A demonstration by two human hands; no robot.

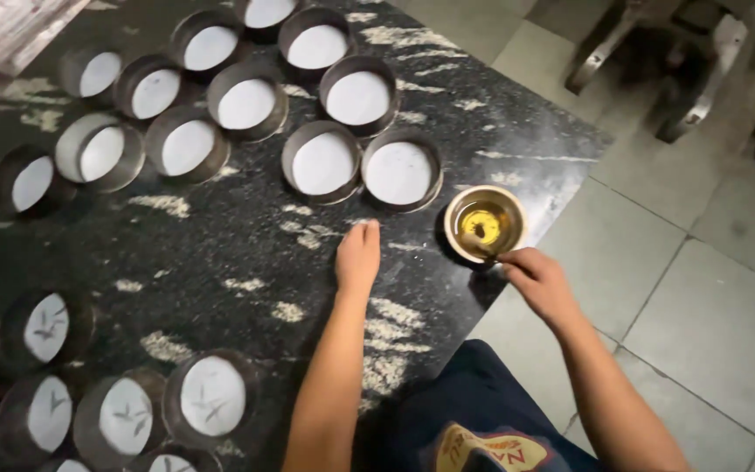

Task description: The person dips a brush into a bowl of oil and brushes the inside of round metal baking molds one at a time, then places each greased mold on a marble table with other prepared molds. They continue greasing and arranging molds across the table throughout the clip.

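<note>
L hand (358, 255) flat, released, on black speckled stone tabletop (220, 245). R hand (536, 278) grips brush (480, 242) in small round metal bowl of yellow oil (485, 224) nr tabletop's right edge.

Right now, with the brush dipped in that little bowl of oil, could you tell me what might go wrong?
1. The bowl of oil sits close to the counter edge; a push from the right hand on the brush could tip it onto the tiled floor.
2. Oil may drip on the counter on the way to the paper-lined round tins.
3. The left hand rests flat on the counter and could slip on spilled oil.
</note>
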